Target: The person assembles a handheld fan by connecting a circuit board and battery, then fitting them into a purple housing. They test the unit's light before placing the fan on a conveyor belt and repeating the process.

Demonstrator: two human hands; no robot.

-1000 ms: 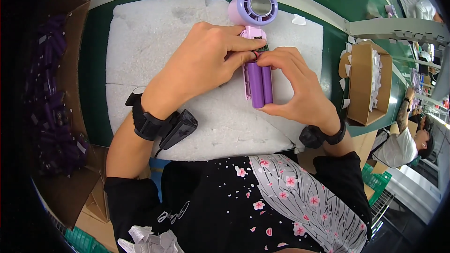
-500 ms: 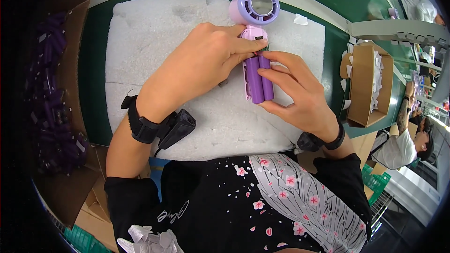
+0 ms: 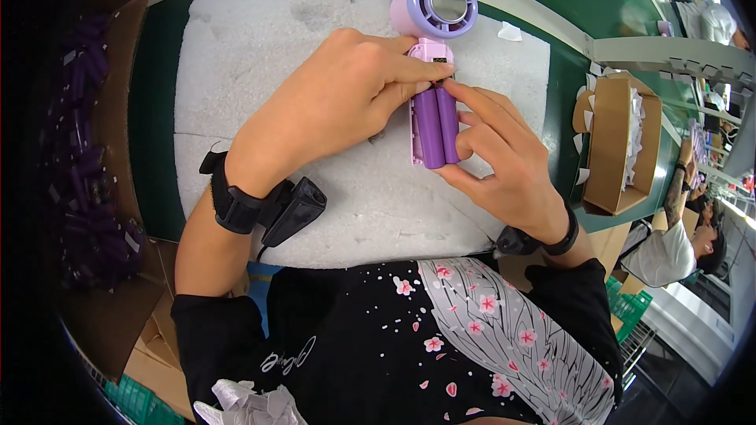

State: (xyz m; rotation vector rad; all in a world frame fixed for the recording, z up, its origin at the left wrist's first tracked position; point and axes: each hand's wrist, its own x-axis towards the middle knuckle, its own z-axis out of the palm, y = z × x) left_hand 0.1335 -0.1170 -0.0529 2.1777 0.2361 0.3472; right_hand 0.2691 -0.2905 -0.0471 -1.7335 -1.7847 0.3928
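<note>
A handheld fan with a round lilac head and a pink handle lies on a white foam sheet. Its handle is uncovered, and a pair of purple cylindrical battery cells rests along it. My left hand grips the top of the handle, its index finger and thumb pressed by the small dark display and wires. On the other side, my right hand has its index fingertip at the cells' upper end and its thumb at their lower end. Part of the wiring is hidden under my fingertips.
At the left stands a cardboard box full of purple battery cells. A smaller cardboard box with white pieces sits at the right. Black devices are strapped to both my wrists. Another person works farther right.
The fan has shifted slightly up and right with my hands. My right middle finger has curled back off the cells, while the index finger has moved up toward the wires.
</note>
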